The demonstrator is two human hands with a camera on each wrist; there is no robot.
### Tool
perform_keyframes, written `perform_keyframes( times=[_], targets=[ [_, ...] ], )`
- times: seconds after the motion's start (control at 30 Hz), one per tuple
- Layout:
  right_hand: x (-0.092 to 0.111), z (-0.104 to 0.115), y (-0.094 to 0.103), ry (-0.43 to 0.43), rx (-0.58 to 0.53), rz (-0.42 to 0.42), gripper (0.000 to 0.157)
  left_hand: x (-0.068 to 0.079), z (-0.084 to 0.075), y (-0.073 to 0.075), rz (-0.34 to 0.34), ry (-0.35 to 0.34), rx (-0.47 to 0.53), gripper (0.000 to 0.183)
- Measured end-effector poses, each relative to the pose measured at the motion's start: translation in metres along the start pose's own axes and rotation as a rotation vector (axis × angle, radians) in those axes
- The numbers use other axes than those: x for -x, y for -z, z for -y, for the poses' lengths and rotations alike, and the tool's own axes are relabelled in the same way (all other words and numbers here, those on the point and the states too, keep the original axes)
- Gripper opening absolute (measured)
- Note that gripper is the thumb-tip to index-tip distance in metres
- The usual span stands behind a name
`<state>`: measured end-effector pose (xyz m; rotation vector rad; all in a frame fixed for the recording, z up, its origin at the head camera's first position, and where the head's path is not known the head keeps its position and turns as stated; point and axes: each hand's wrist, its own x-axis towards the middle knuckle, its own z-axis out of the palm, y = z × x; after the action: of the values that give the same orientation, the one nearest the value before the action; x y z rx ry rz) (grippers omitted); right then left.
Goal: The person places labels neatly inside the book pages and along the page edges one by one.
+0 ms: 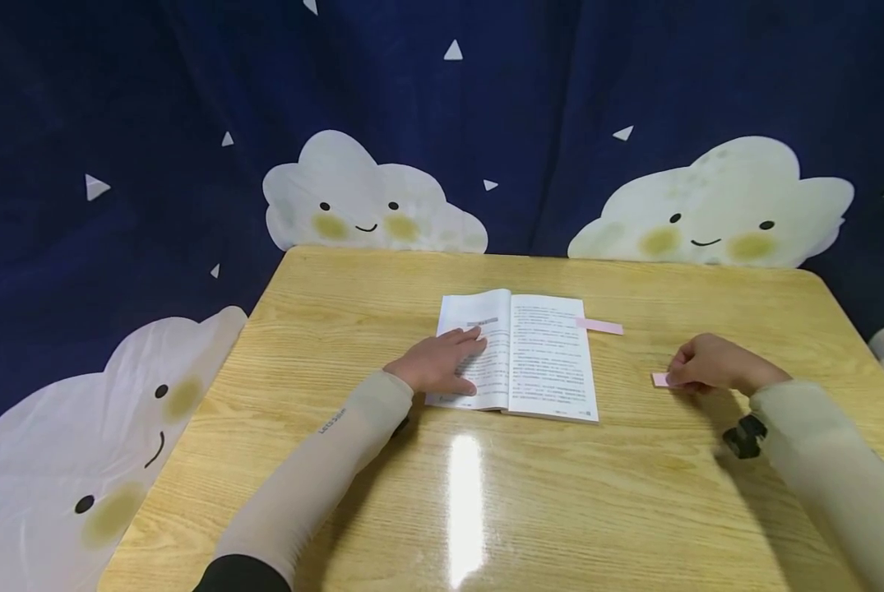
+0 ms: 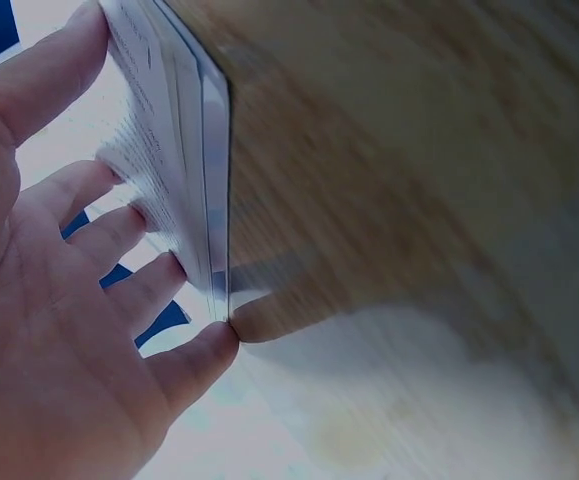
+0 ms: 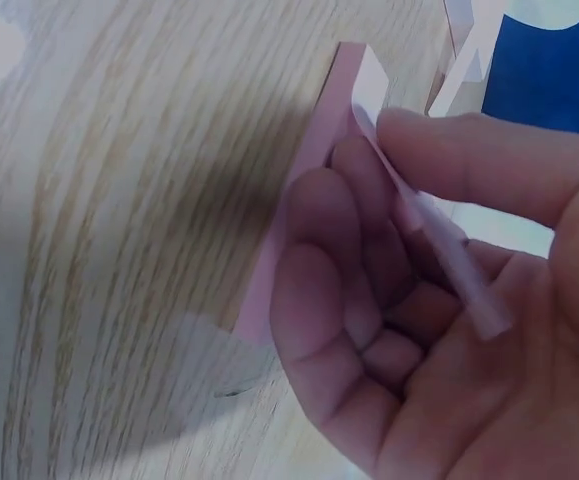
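An open book (image 1: 548,353) lies on the table, printed pages facing up. My left hand (image 1: 442,362) rests on its left page with the fingers spread. In the left wrist view the thumb (image 2: 54,75) lies over the page and the little finger is at the book's edge. A pink paper strip (image 1: 600,326) sticks out from the right page's edge. To the right of the book, my right hand (image 1: 723,364) is at a pad of pink sticky notes (image 3: 314,140). Its thumb and fingers pinch the top note (image 3: 469,280), which is lifted and bent back from the pad.
The wooden table (image 1: 353,304) has rounded far corners. Behind it hangs a dark blue curtain (image 1: 530,99) with white triangles and smiling clouds. Light glares off the tabletop in front of the book. A dark wrist camera (image 1: 745,436) hangs below the right sleeve.
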<state>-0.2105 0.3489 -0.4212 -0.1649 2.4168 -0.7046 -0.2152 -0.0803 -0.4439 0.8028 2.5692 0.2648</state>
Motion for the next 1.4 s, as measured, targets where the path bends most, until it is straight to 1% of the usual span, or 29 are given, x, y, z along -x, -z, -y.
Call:
perform_keyframes(
  times=[0.37, 0.5, 0.8, 1.13, 1.4],
  targets=[
    [-0.0001, -0.0022, 0.0032, -0.018, -0.014, 0.042, 0.023, 0.0005, -0.0016, 0.0006, -0.002, -0.004, -0.016, 0.082],
    [-0.0012, -0.0025, 0.0054, -0.026, -0.017, 0.045, 0.024, 0.0019, -0.0028, 0.0022, -0.008, 0.004, -0.010, 0.082],
    [-0.0021, -0.0032, 0.0091, -0.036, -0.016, 0.055, 0.023, 0.0012, -0.0028, 0.0032, -0.018, -0.005, -0.022, 0.082],
    [-0.0055, -0.0083, 0.0069, -0.035, -0.032, 0.067, 0.021, 0.0003, -0.0017, 0.0007, -0.007, -0.011, -0.011, 0.082],
    [-0.0054, -0.0056, 0.0090, -0.038, -0.045, 0.073, 0.023, 0.0001, -0.0011, 0.0020, -0.005, -0.006, -0.007, 0.082]
  ],
)
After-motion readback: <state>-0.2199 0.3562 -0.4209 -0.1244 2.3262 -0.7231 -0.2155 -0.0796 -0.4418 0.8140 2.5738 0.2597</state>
